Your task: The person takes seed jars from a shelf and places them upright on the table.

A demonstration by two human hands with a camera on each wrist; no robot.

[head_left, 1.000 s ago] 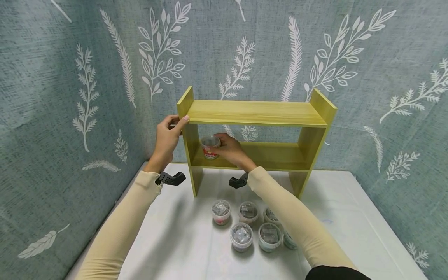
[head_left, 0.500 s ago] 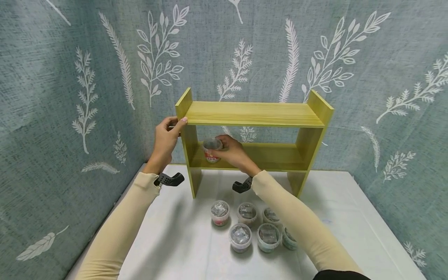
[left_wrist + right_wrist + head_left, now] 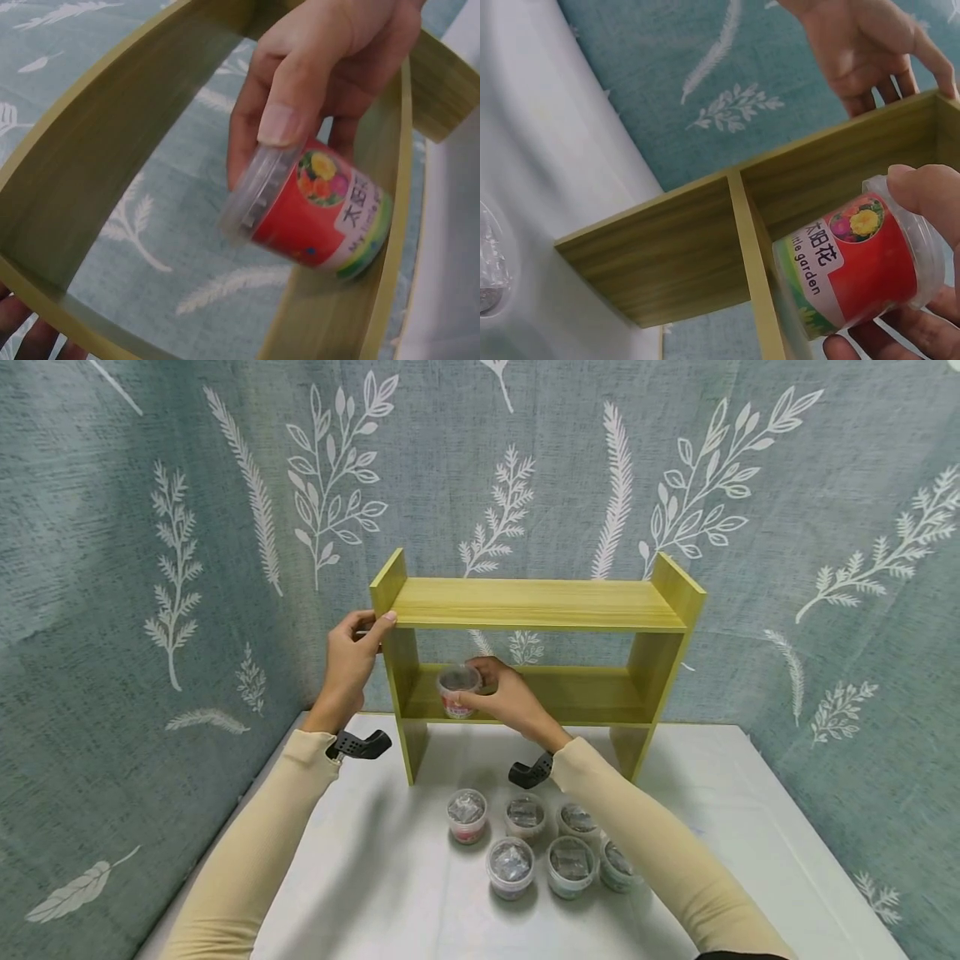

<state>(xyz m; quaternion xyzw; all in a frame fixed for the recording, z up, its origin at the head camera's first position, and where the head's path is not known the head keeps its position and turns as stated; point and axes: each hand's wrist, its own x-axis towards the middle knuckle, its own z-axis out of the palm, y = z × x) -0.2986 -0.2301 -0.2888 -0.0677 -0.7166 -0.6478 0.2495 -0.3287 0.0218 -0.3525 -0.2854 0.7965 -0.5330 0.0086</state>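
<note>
A clear plastic tub with a red flower label is gripped near its rim by my right hand, thumb in front. It sits at the left end of the middle board of a yellow-green wooden shelf, near the front edge. In the right wrist view the label of the tub shows flowers and the words "little garden". Whether its base touches the board, I cannot tell. My left hand holds the shelf's left side panel, its thumb on the front end of the top board and its fingers behind.
Several similar tubs with silvery packets inside stand on the white tabletop before the shelf. My right forearm passes over their right side. A leaf-patterned cloth hangs behind and at the left.
The tub in my right hand has moved a little to the right and toward the shelf's front edge. My left hand keeps its hold on the side panel. The head view has shifted slightly.
</note>
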